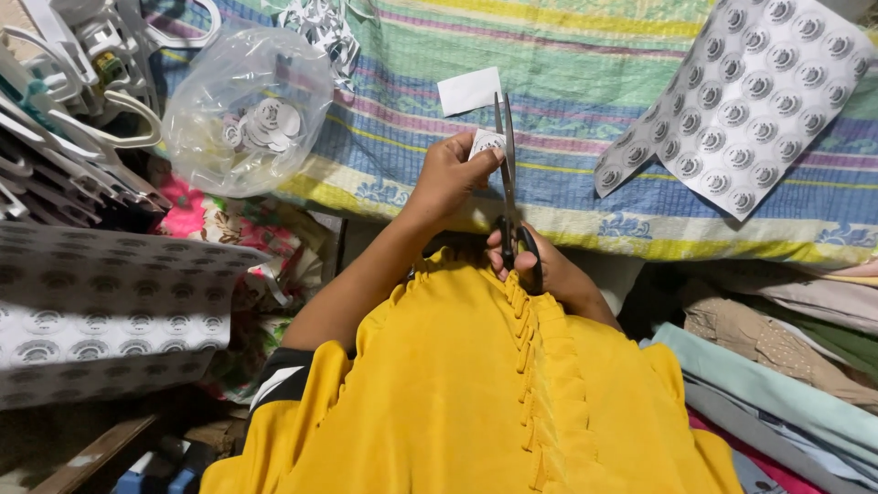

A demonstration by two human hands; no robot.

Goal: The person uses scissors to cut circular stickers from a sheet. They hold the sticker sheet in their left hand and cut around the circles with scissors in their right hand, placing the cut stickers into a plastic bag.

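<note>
1. One pair of scissors (pixel 506 174), one small paper piece (pixel 486 143) in the grip, one white paper slip (pixel 469 91) just beyond it.
2. Two large printed sheets: one (pixel 745 101) to the right of the grip, one (pixel 101 311) far left; one plastic bag (pixel 245 108) of cut discs to the left.
3. The left hand (pixel 448 178) pinches the small piece between thumb and fingers, forearm angled up from the lower left.
4. The right hand (pixel 530 261) is closed through the scissor handles, blades pointing away, touching the piece.
5. Bare striped cloth (pixel 567 82) lies beyond the blades; folded fabrics (pixel 777 384) crowd the near right.
</note>
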